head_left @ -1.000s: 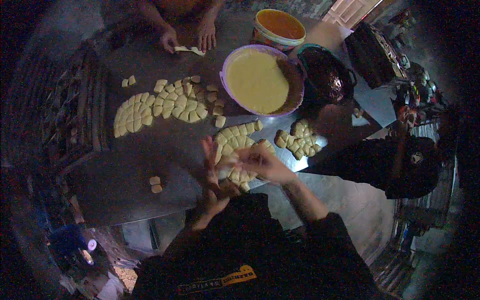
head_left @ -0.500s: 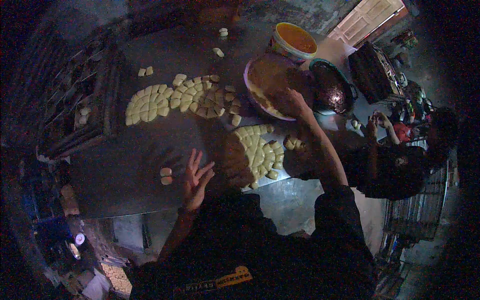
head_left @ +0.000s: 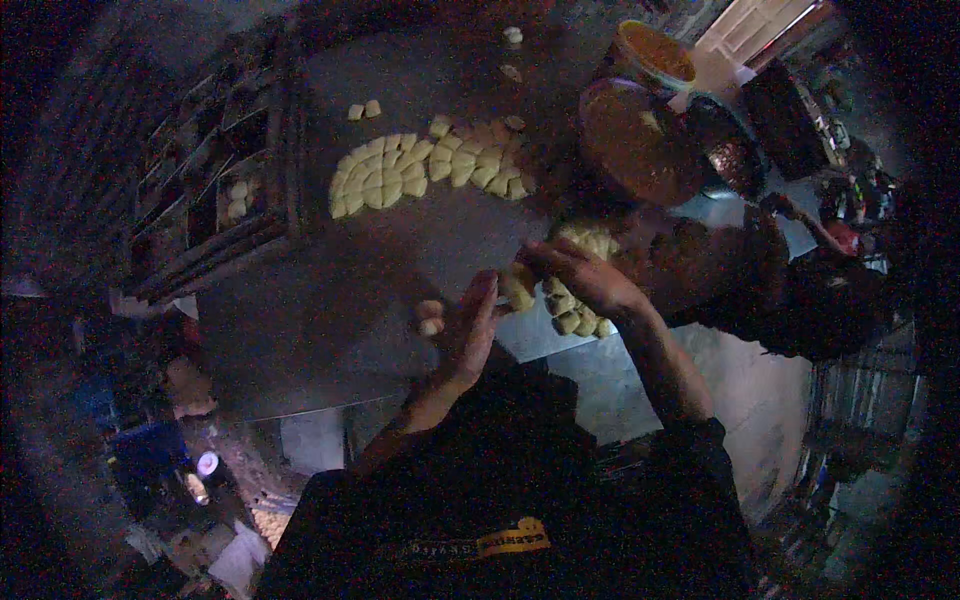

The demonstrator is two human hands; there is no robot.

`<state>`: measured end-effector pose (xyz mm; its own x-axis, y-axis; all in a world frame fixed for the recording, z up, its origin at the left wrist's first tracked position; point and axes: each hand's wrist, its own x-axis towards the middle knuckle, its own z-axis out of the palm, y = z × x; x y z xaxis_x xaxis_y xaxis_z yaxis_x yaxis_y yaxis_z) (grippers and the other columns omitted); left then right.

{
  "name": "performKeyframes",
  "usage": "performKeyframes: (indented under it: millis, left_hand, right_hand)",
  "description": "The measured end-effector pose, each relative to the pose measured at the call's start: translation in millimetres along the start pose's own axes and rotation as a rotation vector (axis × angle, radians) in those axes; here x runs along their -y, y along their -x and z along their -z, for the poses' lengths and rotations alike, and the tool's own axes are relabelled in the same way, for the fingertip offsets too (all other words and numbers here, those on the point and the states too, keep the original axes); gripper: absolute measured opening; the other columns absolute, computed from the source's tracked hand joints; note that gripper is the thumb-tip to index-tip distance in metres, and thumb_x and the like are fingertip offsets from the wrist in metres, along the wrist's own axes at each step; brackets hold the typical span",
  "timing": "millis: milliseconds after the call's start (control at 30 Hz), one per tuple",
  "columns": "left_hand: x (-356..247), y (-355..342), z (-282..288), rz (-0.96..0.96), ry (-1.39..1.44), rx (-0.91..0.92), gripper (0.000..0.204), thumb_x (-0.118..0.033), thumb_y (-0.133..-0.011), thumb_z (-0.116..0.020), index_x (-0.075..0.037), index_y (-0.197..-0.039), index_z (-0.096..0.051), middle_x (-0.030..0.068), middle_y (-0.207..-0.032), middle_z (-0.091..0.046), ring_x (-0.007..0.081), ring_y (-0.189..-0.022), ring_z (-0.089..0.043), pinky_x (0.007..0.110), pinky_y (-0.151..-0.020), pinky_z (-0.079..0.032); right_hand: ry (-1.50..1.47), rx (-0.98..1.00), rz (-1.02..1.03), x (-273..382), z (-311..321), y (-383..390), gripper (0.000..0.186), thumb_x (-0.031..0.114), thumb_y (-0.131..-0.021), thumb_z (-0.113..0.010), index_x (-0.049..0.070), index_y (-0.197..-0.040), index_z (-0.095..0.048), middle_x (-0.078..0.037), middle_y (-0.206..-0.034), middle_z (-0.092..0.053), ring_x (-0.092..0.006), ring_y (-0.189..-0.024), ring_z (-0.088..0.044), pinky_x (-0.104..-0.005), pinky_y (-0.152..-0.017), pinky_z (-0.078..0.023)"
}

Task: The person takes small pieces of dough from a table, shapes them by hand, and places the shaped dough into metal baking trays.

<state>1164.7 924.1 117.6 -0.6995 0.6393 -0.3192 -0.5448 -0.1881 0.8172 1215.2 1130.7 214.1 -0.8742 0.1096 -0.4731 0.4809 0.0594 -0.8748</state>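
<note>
A pale dough piece [head_left: 517,287] lies between my two hands on the dark table. My left hand [head_left: 474,330] stands on edge at its left side, fingers stretched upward. From the right, my right hand [head_left: 595,280] reaches over with fingers extended, their tips just above that piece. Under and beside my right hand sits a cluster of cut dough pieces [head_left: 572,312], partly hidden by it. Two small dough balls [head_left: 430,317] rest just left of my left hand.
Farther off are two patches of cut dough, one left [head_left: 380,175] and one right [head_left: 480,160]. A wide basin of brownish filling [head_left: 640,145], an orange-filled bucket [head_left: 657,55] and a dark bowl [head_left: 730,150] stand far right. Wooden crates [head_left: 215,160] are at left. Another person [head_left: 830,300] works at right.
My right hand has come out of the basin back to the dough cluster. My left hand has moved right, toward it, its spread fingers now together. The view has shifted too.
</note>
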Motion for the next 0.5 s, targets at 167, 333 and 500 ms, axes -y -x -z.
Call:
performKeyframes:
  millis: [167,333,500]
  left_hand:
    - [-16,21,20,-0.089,-0.218,-0.173,0.025,-0.014,-0.101,-0.054,-0.001,-0.122,-0.059,0.0083,-0.118,-0.064,0.0192,-0.110,-0.060,0.036,-0.098,-0.047]
    - [-32,26,9,-0.317,-0.326,-0.083,0.028,-0.009,-0.099,-0.057,-0.002,-0.125,-0.056,0.0107,-0.121,-0.064,0.0171,-0.110,-0.061,0.036,-0.092,-0.051]
    - [-27,15,17,-0.172,-0.265,-0.157,0.037,-0.009,-0.098,-0.058,-0.003,-0.133,-0.050,0.0125,-0.125,-0.062,0.0199,-0.113,-0.062,0.033,-0.096,-0.051]
  right_hand:
    - [0.189,-0.092,0.235,2,-64,-1,0.034,0.019,-0.099,-0.059,-0.003,-0.124,-0.059,-0.012,-0.116,-0.066,-0.0202,-0.103,-0.063,-0.0373,-0.097,-0.047]
    - [0.965,-0.416,0.658,-3,-82,-3,0.044,-0.003,-0.087,-0.059,0.000,-0.130,-0.057,-0.019,-0.124,-0.062,-0.0363,-0.095,-0.064,-0.0410,-0.088,-0.053]
    - [0.547,-0.284,0.563,-6,-70,15,0.044,-0.002,-0.084,-0.066,0.004,-0.127,-0.059,-0.017,-0.120,-0.064,-0.0305,-0.097,-0.066,-0.0383,-0.084,-0.055]
